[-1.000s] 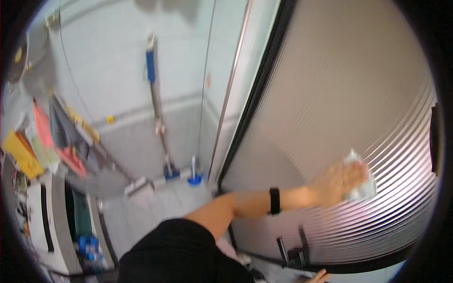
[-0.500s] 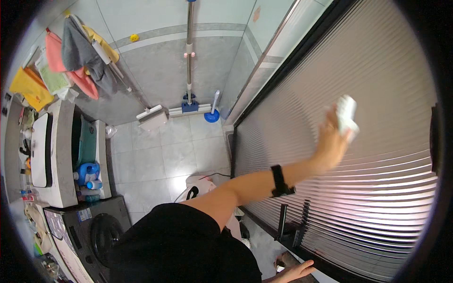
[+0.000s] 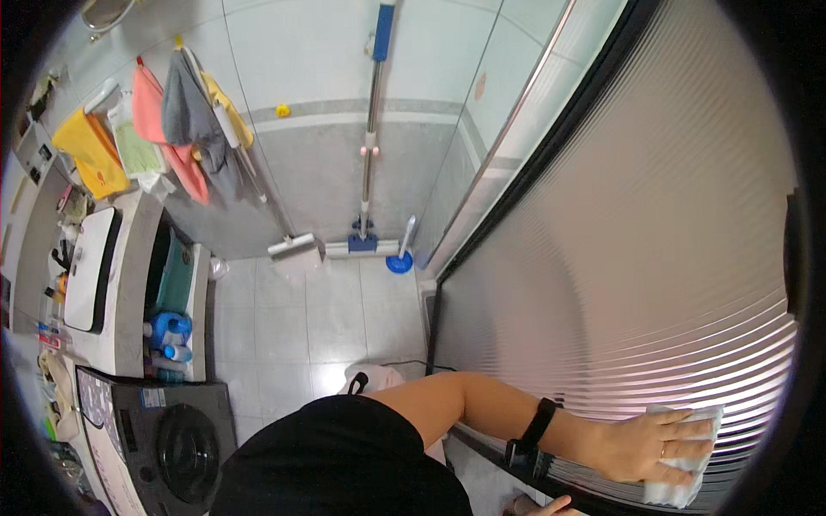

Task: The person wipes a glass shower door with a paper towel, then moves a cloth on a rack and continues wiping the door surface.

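Note:
My left hand (image 3: 632, 449), a black band on its wrist, lies flat with the fingers spread over a folded white cloth (image 3: 707, 419). It presses the cloth against the ribbed glass door (image 3: 671, 215), near the lower right of the pane. A ring shows on one finger. Of my right hand (image 3: 555, 507), only stretched fingers appear at the bottom edge, beside the door's black frame (image 3: 469, 258); the rest is cut off. Close to my left wrist, the black door handle (image 3: 523, 456) is partly covered by the arm.
A dark front-loading washer (image 3: 172, 447) stands left, beside a counter with a white basin (image 3: 93, 268). Blue bottles (image 3: 172, 328) fill a low shelf. A mop (image 3: 370, 172), a broom (image 3: 294, 246) and a blue plunger (image 3: 399, 262) line the back wall. Towels (image 3: 185, 120) hang at left.
My left hand has moved down the glass with the white cloth, and its fingers now lie spread over it. My right hand shows less. The view has shifted.

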`<action>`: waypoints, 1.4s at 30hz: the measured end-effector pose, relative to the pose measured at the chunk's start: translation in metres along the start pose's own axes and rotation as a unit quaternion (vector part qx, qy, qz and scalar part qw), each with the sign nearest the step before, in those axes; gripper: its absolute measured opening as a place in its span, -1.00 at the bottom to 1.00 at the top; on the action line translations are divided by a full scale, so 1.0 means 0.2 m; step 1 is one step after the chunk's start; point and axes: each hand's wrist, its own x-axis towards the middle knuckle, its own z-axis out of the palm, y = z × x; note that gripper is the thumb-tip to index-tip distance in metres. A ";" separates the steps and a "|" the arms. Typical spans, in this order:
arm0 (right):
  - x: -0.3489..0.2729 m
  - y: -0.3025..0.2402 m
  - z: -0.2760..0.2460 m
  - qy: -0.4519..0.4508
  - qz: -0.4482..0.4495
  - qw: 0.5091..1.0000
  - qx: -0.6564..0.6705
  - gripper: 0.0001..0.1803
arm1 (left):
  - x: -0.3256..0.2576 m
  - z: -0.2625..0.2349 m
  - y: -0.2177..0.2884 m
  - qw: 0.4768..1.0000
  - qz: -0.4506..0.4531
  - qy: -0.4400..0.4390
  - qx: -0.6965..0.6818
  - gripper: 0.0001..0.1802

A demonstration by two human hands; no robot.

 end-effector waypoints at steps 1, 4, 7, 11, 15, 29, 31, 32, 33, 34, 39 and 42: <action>0.01 0.08 -0.02 0.032 -0.005 0.999 -0.037 -0.34 | 0.01 0.01 -0.03 1.000 0.009 -0.010 -0.020 -0.52; 0.08 0.24 -0.11 -0.007 -0.047 0.995 -0.083 -0.33 | 0.05 -0.04 -0.17 0.983 -0.116 -0.111 -0.094 -0.42; 0.05 0.18 -0.05 -0.025 0.031 0.996 -0.080 -0.30 | 0.05 -0.18 -0.43 0.983 -0.183 -0.032 0.001 -0.35; 0.03 0.16 -0.04 -0.055 0.043 0.993 -0.093 -0.31 | 0.03 -0.30 -0.59 0.955 -0.291 0.046 -0.025 -0.38; 0.01 0.06 -0.01 -0.058 -0.014 0.993 -0.103 -0.37 | -0.05 -0.41 -0.55 0.947 -0.317 -0.061 0.004 -0.43; -0.07 -0.06 0.25 0.019 -0.637 0.769 -0.056 -0.76 | -0.70 -1.58 -0.07 0.711 -0.648 -0.166 0.218 -0.66; -0.15 0.16 0.37 0.022 -0.500 0.865 0.018 -0.74 | -0.72 -1.66 -0.02 0.707 -0.647 -0.119 0.260 -0.66; -0.22 0.12 0.41 0.028 -0.346 0.934 0.088 -0.72 | -0.73 -1.67 -0.04 0.707 -0.647 -0.132 0.251 -0.66; -0.24 0.05 0.40 0.014 -0.356 0.934 0.033 -0.69 | -0.73 -1.69 -0.06 0.719 -0.638 -0.114 0.253 -0.66; -0.25 0.11 0.40 0.004 -0.323 0.945 -0.051 -0.69 | -0.72 -1.72 -0.10 0.727 -0.632 -0.095 0.251 -0.67; -0.21 -0.17 0.52 0.027 -0.324 0.935 -0.139 -0.70 | -0.68 -1.87 -0.23 0.692 -0.698 -0.056 0.177 -0.66; -0.24 -0.23 0.56 0.023 -0.245 0.941 -0.233 -0.60 | -0.67 -1.94 -0.34 0.698 -0.712 -0.041 0.072 -0.65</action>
